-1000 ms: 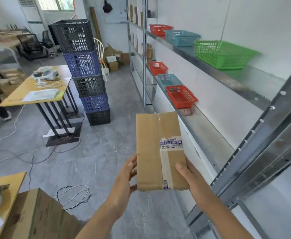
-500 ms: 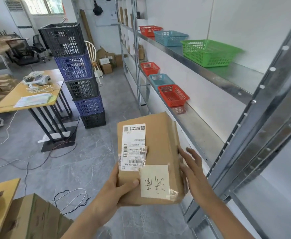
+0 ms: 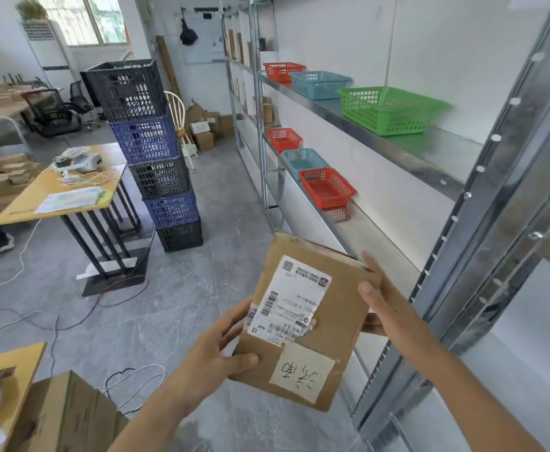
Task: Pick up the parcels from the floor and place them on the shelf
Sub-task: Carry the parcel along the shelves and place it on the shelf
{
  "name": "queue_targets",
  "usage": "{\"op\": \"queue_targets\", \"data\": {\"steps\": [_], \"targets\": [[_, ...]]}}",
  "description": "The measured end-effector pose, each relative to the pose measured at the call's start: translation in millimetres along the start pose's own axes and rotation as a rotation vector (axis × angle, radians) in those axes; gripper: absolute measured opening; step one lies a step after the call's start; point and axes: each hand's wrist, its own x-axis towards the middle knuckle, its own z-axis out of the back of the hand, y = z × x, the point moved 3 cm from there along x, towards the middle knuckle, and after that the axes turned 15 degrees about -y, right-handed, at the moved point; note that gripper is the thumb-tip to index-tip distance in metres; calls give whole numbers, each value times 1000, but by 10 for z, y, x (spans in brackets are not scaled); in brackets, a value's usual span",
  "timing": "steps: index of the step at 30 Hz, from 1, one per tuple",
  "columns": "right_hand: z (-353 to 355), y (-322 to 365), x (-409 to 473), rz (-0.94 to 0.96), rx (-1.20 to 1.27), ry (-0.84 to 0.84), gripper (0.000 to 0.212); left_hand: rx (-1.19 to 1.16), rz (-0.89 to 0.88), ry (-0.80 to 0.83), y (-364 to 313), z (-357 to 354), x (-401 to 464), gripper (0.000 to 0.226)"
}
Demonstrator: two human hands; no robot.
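A flat brown cardboard parcel (image 3: pixel 338 308) with a white shipping label and a handwritten paper note is held in front of me, tilted with its far end toward the shelf. My left hand (image 3: pixel 214 350) grips its near left edge, thumb on top. My right hand (image 3: pixel 387 308) holds its right edge, fingers partly behind it. The metal shelf (image 3: pixel 374 243) runs along the right wall; the parcel's far corner is at the front edge of the middle board.
Red, teal and green baskets (image 3: pixel 327 187) stand on the shelf boards. A steel upright (image 3: pixel 469 256) rises right beside my right hand. A stack of crates (image 3: pixel 156 158) and a yellow table (image 3: pixel 71 194) are to the left; a large carton (image 3: pixel 64 415) and cables lie on the floor near me.
The parcel was flipped label side up, then swung right and tilted toward the middle shelf board. My right hand shifted further along its right edge.
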Motion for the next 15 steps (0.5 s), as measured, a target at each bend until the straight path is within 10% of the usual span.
{"op": "queue_targets", "data": {"steps": [3, 8, 12, 15], "targets": [[117, -52, -35, -9, -1, -43, 42, 92, -55, -45, -148, 17, 16, 83], [127, -115, -84, 17, 25, -76, 85, -262, 23, -343, -301, 7, 86, 78], [19, -127, -148, 16, -104, -28, 35, -196, 120, -269, -305, -117, 39, 30], [-15, -26, -175, 34, -226, 1, 24, -208, 237, -144, -227, -131, 9, 34]]}}
